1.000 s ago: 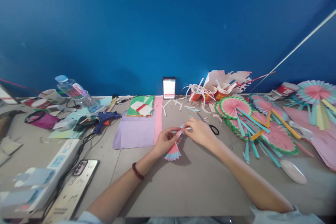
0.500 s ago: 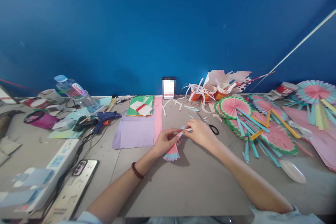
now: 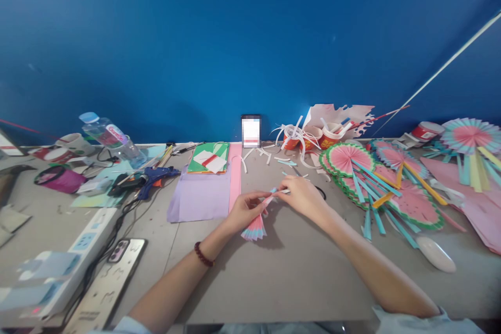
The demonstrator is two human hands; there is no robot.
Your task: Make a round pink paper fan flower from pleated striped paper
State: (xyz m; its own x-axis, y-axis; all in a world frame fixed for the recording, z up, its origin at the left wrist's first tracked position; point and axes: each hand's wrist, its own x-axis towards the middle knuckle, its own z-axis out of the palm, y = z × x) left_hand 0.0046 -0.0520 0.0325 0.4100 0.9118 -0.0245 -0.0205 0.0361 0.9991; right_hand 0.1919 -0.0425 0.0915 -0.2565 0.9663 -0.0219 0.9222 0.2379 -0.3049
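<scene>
My left hand [image 3: 247,210] pinches a pleated paper fan [image 3: 254,228], pink with pale blue edges, above the middle of the table. Its folds spread downward below my fingers, and its upper end is gathered between them. My right hand [image 3: 300,194] is closed on a thin white strip [image 3: 282,192] that reaches to the gathered end of the fan. What the strip is made of is too small to tell. Behind my right hand lie scissors [image 3: 321,193], mostly covered, with part of a black handle showing.
Finished watermelon-style paper fans [image 3: 350,160] lie at the right by red paper cups [image 3: 329,135]. Purple paper [image 3: 203,195] and green sheets [image 3: 198,154] sit left of centre. Further left are a blue glue gun [image 3: 154,180], a power strip [image 3: 84,245] and a phone [image 3: 107,287].
My right hand has shifted slightly right, baring more of the white strip and covering more of the scissors. The fan has swung slightly left in my left hand.
</scene>
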